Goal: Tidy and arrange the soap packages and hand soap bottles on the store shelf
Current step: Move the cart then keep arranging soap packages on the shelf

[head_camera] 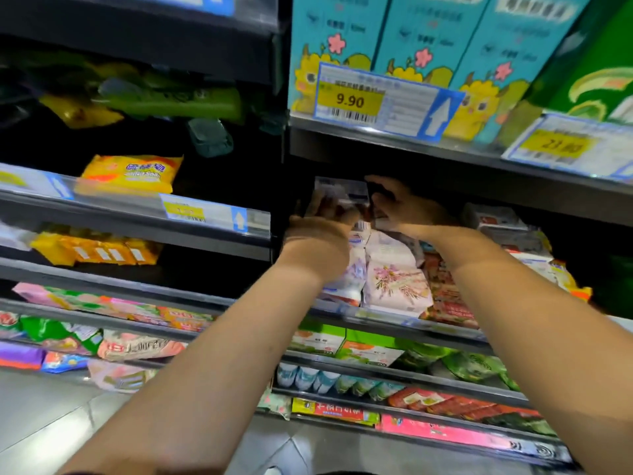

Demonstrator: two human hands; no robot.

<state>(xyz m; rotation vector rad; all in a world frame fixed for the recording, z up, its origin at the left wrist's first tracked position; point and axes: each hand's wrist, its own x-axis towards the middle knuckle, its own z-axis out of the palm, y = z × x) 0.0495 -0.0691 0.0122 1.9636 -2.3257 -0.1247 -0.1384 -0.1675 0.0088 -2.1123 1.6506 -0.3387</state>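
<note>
While pinching the white soap package (pixel 339 188) between left hand (pixel 325 217) and right hand (pixel 400 209), with fingers (pixel 385 195) seemingly curled round it, seat squarely behind lavender packs (pixel 394 279).

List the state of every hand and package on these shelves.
left hand, grips the white package
right hand, grips the same package
white package, held above the row
lavender package, upright at the shelf front
yellow package, lying flat on the left shelf
turquoise boxes, upright, side by side
</note>
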